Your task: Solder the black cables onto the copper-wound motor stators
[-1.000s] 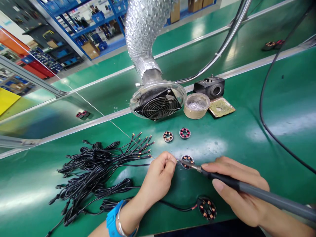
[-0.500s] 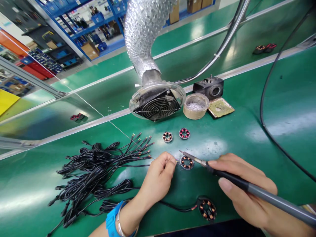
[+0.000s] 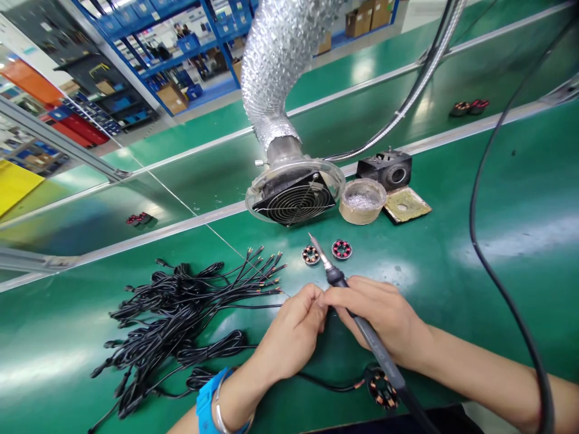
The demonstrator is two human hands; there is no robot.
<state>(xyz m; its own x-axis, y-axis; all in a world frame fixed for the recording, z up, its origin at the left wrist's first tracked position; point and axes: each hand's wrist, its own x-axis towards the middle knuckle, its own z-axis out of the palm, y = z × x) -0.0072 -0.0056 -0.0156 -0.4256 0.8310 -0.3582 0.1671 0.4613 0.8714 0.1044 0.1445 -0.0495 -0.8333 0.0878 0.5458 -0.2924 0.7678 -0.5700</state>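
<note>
A green bench (image 3: 434,277) fills most of the view. A silver duct (image 3: 275,72) hangs over its far side, ending in a clear hood around a black fan (image 3: 296,202). A heap of black cables (image 3: 167,319) lies to the left, most of their bare ends fanned toward the middle.

The left hand (image 3: 289,337), with a blue band (image 3: 207,405) at the wrist, is pinched shut where it was half a second ago; a black cable runs up to it, but what the fingertips grip is hidden. The right hand (image 3: 384,316) has moved in from the right, and its fingertips now meet the left ones. It is closed around a soldering iron (image 3: 380,352), whose tip, earlier aimed left over a ring, now points away from the person, beside the copper ring (image 3: 310,255).

Beyond the hands sit a black holder (image 3: 384,169), a round pot (image 3: 362,211) and a yellowish pad (image 3: 409,205), grouped close together. The lower ring (image 3: 376,392), wired to a cable, lies near the bench's front edge, partly behind the iron. The red ring (image 3: 342,249) lies right of the copper one. The ring formerly visible between the hands is now hidden.
</note>
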